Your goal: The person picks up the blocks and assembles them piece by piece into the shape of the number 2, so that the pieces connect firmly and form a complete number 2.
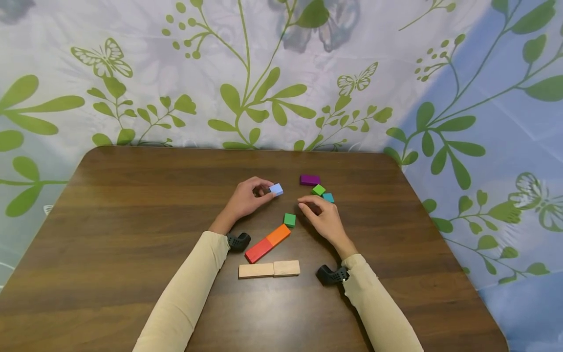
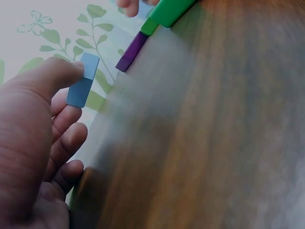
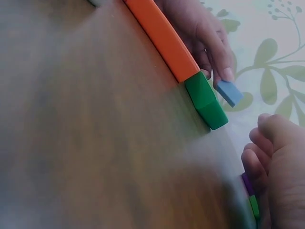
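Note:
Between thumb and fingers, my left hand [image 1: 246, 196] pinches a small light blue block [image 1: 276, 189] over the middle of the table. The left wrist view shows the thumb on one face of that block. My right hand [image 1: 324, 219] hovers to the right, its fingers loosely bent and nothing visible between them. Just beyond its fingers lie a teal block [image 1: 328, 197], a bright green block [image 1: 318, 189] and a purple block [image 1: 310, 180]. Between the two hands, a darker green block [image 1: 289, 220] sits at the end of an orange block [image 1: 279, 235], which meets a red block [image 1: 259, 251].
Two plain wooden blocks [image 1: 256, 270] lie end to end nearer the front. All stand on a brown wooden table [image 1: 132, 220]. A patterned cloth [image 1: 176, 73] hangs behind its far edge. Each wrist wears a black camera mount [image 1: 239, 242].

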Motion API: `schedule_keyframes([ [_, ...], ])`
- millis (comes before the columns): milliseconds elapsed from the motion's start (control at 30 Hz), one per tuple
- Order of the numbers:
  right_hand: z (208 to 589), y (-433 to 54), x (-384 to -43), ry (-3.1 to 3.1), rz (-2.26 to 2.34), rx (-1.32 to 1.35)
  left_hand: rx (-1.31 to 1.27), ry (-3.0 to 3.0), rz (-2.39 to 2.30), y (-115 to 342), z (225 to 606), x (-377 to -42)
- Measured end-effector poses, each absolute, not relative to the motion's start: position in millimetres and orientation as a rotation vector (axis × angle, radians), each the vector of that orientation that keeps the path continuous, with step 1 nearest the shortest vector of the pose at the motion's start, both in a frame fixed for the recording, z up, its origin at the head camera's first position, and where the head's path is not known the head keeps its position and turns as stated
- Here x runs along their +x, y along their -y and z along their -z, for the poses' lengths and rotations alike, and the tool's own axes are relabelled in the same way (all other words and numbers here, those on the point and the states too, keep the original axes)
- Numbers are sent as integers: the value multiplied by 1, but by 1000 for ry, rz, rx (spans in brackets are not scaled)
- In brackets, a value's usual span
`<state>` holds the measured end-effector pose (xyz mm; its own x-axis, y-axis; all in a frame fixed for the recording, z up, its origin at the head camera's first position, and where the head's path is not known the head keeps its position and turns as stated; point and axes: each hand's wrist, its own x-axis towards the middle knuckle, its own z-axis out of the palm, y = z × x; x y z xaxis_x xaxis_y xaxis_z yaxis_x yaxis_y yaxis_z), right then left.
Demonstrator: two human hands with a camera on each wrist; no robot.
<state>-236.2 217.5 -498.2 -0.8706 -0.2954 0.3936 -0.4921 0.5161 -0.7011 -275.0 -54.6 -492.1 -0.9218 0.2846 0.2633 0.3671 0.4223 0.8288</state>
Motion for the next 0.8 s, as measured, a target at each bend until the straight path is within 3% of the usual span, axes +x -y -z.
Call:
schedule_keyframes([
  [800, 498, -198, -256, 2613, -1263, 773, -901, 2601, 1427, 55, 490, -272],
])
